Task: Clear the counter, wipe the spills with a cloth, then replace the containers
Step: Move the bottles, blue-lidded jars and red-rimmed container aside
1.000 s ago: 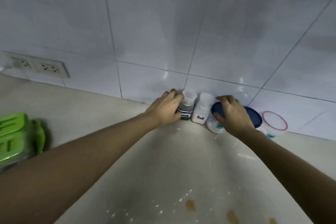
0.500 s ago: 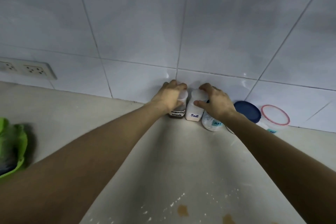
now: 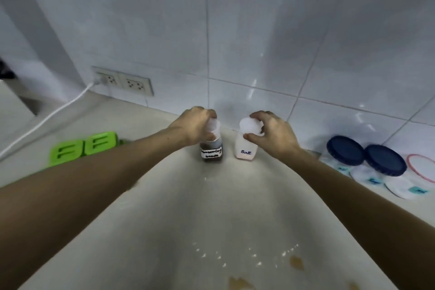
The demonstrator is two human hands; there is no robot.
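Note:
My left hand (image 3: 196,126) grips the white cap of a dark seasoning sauce bottle (image 3: 211,152). My right hand (image 3: 270,133) grips the cap of a white bottle labelled Salt (image 3: 246,149). Both bottles are upright, a little out from the tiled wall, and whether they touch the counter I cannot tell. Brown stains (image 3: 296,262) and white grains (image 3: 219,255) lie on the pale counter (image 3: 223,207) near me.
Two blue-lidded white jars (image 3: 346,150) (image 3: 386,160) and a pink-rimmed lid (image 3: 421,167) stand at the right by the wall. A green plastic item (image 3: 83,147) lies at the left. A white cable (image 3: 47,116) runs to the wall sockets (image 3: 122,82).
Both hands have drawn the two bottles away from the wall toward me and apart. My right hand left the blue-lidded jar a second ago and took the Salt bottle.

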